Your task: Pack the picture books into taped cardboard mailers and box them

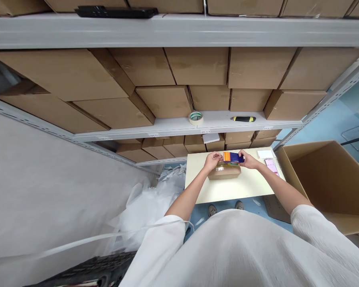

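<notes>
The right hand point(247, 159) clasps the blue end of one tape dispenser point(234, 157), its fingers covering part of it. The left hand point(214, 160) has its fingertips bunched at the orange end; whether they pinch tape is too small to tell. Under the fingers sits one cardboard box point(225, 173), its top partly hidden. Right of the right fingers lies one phone point(271, 166), its screen unreadable.

Grey metal shelving point(179, 32) ahead — pale wall point(62, 195) left, blue floor point(317, 129) beneath.
</notes>
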`<act>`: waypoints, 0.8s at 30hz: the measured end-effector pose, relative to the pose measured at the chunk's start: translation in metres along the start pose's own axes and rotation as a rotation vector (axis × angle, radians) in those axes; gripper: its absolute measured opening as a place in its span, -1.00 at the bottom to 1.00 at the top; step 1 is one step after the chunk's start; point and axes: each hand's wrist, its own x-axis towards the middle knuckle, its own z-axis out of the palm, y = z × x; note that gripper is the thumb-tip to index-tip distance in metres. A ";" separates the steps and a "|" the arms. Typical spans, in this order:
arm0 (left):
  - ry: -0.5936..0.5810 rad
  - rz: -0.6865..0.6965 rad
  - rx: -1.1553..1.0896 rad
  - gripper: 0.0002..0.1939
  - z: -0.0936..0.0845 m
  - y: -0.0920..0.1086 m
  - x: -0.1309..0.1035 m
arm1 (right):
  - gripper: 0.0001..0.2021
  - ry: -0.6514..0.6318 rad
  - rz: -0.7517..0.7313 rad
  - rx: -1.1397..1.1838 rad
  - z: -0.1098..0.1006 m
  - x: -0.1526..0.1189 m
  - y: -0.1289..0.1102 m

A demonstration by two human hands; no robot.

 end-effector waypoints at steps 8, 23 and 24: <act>0.016 -0.106 -0.077 -0.94 0.006 0.010 -0.003 | -0.53 0.000 0.004 0.039 0.002 0.001 0.006; -0.068 -0.084 -0.036 -0.68 0.000 0.014 -0.013 | -0.53 0.014 0.019 0.019 0.000 -0.002 -0.008; -0.076 -0.081 -0.046 -0.66 0.000 0.014 -0.013 | -0.53 0.016 0.017 0.018 0.000 -0.003 -0.008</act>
